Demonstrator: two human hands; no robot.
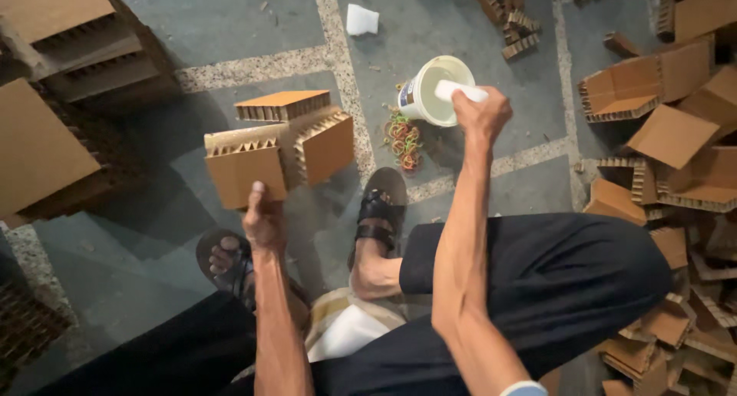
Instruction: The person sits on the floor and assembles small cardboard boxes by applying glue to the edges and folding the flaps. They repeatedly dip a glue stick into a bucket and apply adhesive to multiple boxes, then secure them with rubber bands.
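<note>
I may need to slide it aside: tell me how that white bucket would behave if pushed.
The bucket stands upright on the floor, so it likely slides rather than rolls. It looks like thin plastic, probably light. The right hand holds a white tool over it; a push could tip it.

a pile of rubber bands (404,139) lies on the floor (230,19), with stacked cardboard (54,66) and cardboard corner pieces (675,135) nearby.

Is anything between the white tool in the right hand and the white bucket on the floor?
Nothing visible. The right hand holds the white tool right over the open mouth of the white bucket. The rubber bands lie beside the bucket, and the cardboard corner piece in the left hand is well off to the side.
</note>
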